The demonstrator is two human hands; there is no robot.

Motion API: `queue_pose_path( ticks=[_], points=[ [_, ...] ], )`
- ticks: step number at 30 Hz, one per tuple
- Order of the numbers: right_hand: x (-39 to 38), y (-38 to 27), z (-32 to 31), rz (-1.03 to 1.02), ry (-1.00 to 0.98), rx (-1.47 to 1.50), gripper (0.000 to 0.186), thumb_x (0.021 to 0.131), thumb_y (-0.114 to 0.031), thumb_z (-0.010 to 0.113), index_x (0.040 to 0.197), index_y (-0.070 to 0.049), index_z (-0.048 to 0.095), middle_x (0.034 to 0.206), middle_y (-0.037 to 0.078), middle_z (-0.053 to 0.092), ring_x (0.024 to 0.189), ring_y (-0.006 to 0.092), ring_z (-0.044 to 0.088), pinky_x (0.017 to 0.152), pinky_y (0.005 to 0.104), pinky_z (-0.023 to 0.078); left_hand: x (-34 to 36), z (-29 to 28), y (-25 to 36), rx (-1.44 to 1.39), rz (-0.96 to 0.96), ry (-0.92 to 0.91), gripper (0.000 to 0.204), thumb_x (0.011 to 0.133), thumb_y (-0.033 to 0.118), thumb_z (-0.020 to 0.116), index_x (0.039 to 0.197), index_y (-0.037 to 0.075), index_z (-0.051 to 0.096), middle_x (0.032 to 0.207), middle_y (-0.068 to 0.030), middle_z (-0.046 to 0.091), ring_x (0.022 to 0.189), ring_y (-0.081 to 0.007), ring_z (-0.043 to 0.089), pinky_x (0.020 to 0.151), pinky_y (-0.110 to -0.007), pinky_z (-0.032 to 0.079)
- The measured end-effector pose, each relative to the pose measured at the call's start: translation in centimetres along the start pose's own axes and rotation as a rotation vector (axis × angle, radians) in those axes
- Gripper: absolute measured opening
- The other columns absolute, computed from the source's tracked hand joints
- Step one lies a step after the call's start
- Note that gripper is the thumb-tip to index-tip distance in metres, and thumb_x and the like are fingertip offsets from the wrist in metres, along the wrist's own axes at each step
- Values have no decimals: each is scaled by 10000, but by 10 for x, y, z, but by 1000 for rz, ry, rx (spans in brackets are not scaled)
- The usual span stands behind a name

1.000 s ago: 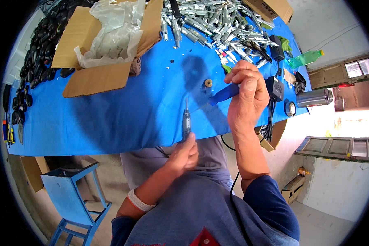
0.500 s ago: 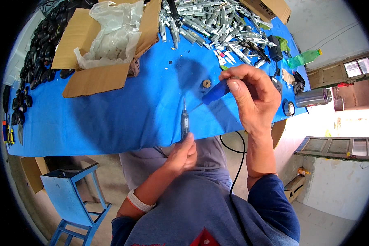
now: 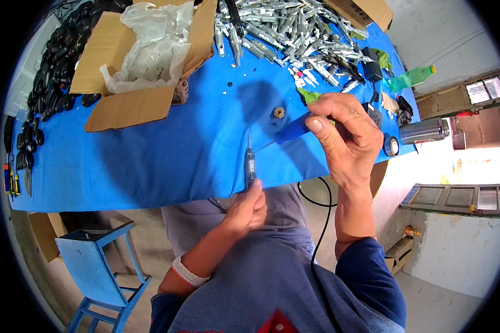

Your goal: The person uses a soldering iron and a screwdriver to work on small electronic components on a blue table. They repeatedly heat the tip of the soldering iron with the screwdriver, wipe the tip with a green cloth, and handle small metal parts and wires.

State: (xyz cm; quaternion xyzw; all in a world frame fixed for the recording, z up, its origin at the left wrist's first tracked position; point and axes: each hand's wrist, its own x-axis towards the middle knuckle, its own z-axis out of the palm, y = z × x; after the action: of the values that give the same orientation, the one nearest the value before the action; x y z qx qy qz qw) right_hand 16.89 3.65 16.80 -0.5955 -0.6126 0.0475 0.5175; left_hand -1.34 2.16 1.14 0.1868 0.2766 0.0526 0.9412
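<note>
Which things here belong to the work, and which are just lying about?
In the job:
slim grey piece with a thin metal tip, in the left hand
blue-handled, thin-shafted tool, in the right hand
probably the heap of slim silver-grey pieces

Just lying about, it seems:
translucent green plastic bottle
silver cylindrical metal flask
blue-painted chair

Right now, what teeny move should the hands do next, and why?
Maybe the right hand could turn the blue-handled tool slightly: its fingers pinch the handle, and the thin shaft slants toward the slim grey device in the left hand. I can't tell whether the tip touches, so a gentle turn seems wise.
</note>
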Motion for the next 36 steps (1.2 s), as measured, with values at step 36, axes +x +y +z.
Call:
queue_pose_path(
  ticks=[36],
  points=[
    [-9, 6, -9, 179, 0, 182, 279, 777, -46, 717, 1039, 12, 639, 979, 106, 637, 925, 153, 596, 795, 258, 472, 1, 1, -2, -17, 8, 6, 518, 939, 569, 344, 642, 145, 324, 453, 19, 291, 360, -92, 268, 353, -239, 227]
  ],
)
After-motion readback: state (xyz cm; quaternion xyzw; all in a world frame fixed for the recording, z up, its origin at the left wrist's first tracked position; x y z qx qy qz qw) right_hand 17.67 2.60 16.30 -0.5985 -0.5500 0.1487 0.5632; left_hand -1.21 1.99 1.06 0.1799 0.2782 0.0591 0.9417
